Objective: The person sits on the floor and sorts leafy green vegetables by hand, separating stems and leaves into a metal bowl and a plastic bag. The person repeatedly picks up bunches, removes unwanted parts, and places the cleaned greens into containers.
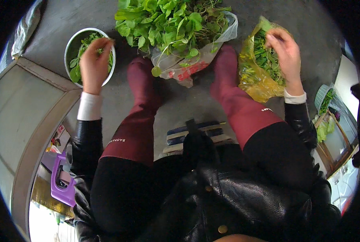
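My left hand (95, 66) is over a white-rimmed bowl (68, 48) with green leaves (75, 71) in it. Its fingers are drawn together, and what they hold, if anything, I cannot make out. On the other side, my right hand (287, 52) hovers at a yellow plastic bag (256, 89) of green stems and trimmings (264, 58). Those fingers are also curled in a pinch, their contents too small to name. Between the hands, a large heap of leafy greens (159, 20) with thin roots lies on a clear plastic bag (184, 72) with red print.
My feet in maroon socks (141, 80) rest on the dark grey floor (180, 99), close to the greens' bag. A pale cabinet-like panel (22, 101) stands at left, near a purple plastic object (58, 185). At far right, a basket (321, 97) holds more vegetables.
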Demonstrator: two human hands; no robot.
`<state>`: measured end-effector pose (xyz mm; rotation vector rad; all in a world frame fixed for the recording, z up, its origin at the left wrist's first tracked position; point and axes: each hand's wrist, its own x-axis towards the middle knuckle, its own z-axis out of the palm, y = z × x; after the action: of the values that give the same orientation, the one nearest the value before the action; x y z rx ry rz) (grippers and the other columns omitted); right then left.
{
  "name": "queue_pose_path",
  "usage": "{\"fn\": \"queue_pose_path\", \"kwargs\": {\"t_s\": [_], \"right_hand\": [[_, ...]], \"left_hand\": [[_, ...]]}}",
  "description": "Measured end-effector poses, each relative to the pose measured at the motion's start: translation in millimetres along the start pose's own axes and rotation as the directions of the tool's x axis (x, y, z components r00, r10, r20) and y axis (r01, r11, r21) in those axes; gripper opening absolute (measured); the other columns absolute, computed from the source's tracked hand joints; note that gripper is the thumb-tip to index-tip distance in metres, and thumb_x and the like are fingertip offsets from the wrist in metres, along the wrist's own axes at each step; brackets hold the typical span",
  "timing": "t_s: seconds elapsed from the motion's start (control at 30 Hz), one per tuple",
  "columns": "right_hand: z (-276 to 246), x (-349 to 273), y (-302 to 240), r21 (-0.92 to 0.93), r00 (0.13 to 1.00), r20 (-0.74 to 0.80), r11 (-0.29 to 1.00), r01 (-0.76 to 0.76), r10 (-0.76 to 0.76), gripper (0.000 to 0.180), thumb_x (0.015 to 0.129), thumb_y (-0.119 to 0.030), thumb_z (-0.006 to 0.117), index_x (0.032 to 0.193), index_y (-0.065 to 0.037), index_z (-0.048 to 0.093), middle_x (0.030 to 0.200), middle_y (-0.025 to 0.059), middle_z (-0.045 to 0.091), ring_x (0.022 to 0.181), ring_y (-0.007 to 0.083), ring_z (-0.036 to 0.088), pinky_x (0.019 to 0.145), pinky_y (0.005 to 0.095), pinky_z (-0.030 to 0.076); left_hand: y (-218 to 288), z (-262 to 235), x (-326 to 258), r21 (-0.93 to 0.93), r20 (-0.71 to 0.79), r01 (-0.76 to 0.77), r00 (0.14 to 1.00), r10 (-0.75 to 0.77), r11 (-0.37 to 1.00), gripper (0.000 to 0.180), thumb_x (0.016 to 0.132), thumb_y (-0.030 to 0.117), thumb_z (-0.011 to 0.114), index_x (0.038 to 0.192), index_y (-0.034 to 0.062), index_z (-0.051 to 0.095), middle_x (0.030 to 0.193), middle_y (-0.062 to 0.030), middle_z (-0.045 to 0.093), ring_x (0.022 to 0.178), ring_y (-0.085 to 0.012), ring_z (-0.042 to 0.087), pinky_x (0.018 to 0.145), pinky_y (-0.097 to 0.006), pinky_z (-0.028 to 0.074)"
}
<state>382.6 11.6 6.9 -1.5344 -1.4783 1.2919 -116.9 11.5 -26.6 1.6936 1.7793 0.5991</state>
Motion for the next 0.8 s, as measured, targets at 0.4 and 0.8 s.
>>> {"fn": "queue_pose_path", "kwargs": {"t_s": [0.4,0.8], "right_hand": [[-29.0,-36.6,52.1,-0.841,0.986,0.004,0.534,-0.087,0.167,0.02,0.086,-0.015,0.07,0.104,-0.007,0.068,0.107,0.0111,0.067,0.102,0.0336,0.064,0.087,0.04,0.051],[113.3,20.9,-39.6,-0.26,0.889,0.431,0.922,0.286,-0.154,0.038,0.085,-0.015,0.073,0.123,-0.012,0.068,0.118,0.0068,0.068,0.1,0.0205,0.067,0.084,0.0329,0.053]], "left_hand": [[-42.5,3.0,-3.5,0.562,0.098,-0.187,0.982,0.16,0.806,0.033,0.091,0.027,0.067,0.118,0.0074,0.07,0.12,-0.0129,0.069,0.112,-0.031,0.066,0.094,-0.038,0.052],[57.4,74.3,-31.5,-0.321,0.58,0.215,0.814,0.012,0.922,0.023,0.093,0.02,0.067,0.1,-0.0013,0.074,0.081,-0.011,0.075,0.07,-0.0148,0.07,0.069,-0.03,0.055]]}}
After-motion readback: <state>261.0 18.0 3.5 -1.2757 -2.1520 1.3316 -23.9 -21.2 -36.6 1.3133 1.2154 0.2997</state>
